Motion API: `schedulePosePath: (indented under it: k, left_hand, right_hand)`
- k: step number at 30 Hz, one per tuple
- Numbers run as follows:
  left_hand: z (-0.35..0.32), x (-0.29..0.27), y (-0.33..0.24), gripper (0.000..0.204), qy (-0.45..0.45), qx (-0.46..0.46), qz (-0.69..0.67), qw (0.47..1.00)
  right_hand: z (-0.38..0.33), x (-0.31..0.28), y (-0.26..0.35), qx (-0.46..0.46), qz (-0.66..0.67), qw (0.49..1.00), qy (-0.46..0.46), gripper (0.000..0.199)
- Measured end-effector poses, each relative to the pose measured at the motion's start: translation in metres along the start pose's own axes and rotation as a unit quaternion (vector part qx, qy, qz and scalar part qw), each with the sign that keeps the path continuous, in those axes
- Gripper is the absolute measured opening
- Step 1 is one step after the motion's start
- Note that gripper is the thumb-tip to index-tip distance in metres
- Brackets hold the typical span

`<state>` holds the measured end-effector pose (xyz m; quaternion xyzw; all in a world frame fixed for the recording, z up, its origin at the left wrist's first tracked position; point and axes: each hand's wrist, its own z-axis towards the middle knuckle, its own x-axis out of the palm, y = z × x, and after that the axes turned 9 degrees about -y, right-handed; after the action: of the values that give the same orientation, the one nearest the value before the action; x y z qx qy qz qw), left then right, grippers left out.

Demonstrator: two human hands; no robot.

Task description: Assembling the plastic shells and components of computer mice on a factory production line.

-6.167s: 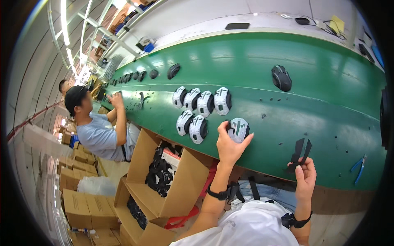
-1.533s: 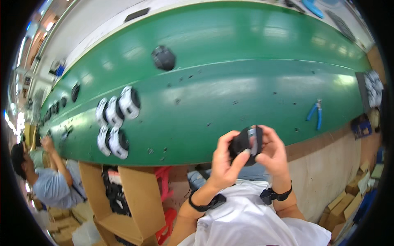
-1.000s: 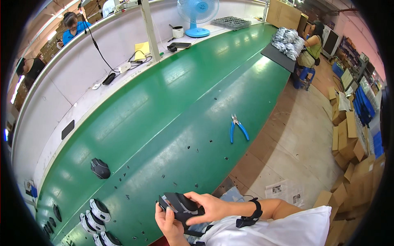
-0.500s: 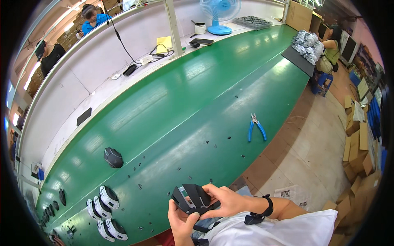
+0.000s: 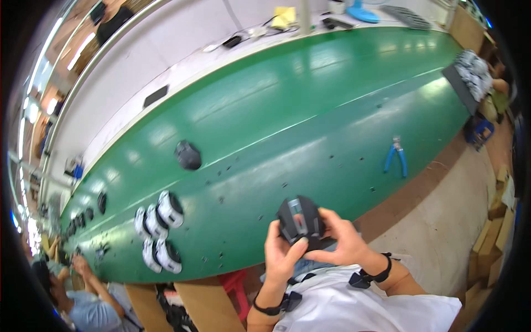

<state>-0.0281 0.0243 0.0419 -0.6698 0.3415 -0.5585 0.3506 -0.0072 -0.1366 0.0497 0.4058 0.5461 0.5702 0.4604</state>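
Note:
Above the near edge of the green table, I hold a black computer mouse shell (image 5: 287,221) between both hands. My left hand (image 5: 280,259) is closed on its left side, with the thumb on the near end. My right hand (image 5: 345,243) grips the right side. A long slot runs down the middle of the shell, and a finger shows through it. To the left on the table stand several white-and-black mouse parts (image 5: 170,210) in two short rows. Farther back lies another black mouse shell (image 5: 188,156).
Blue-handled cutting pliers (image 5: 396,159) lie to the right. Small black bits (image 5: 285,185) are scattered over the green table (image 5: 254,133). A co-worker (image 5: 94,304) sits at the lower left near open cardboard boxes (image 5: 207,307). Grey-white parts (image 5: 473,72) are heaped on a black board at the far right.
The whole view has shifted, so the table's things appear farther right and more of the left end shows. The mouse shell has been turned more upright in my hands, its top now facing me.

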Motion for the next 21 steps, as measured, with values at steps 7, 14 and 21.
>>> schedulePosePath:
  k: [7,14,21]
  left_hand:
    - [-0.001,-0.013,0.018,0.056,-0.001,-0.062,-0.075,0.995]
    - [0.010,-0.027,0.020,0.066,0.014,-0.008,-0.041,0.999]
    - [0.007,-0.031,0.028,0.067,0.019,-0.095,-0.166,0.981]
  right_hand:
    - [0.003,0.005,0.003,-0.055,-0.043,0.996,-0.057,0.085]
    - [0.009,-0.003,0.017,-0.146,-0.160,0.976,-0.020,0.078]
    - [0.009,0.003,0.008,-0.152,-0.114,0.979,-0.073,0.072]
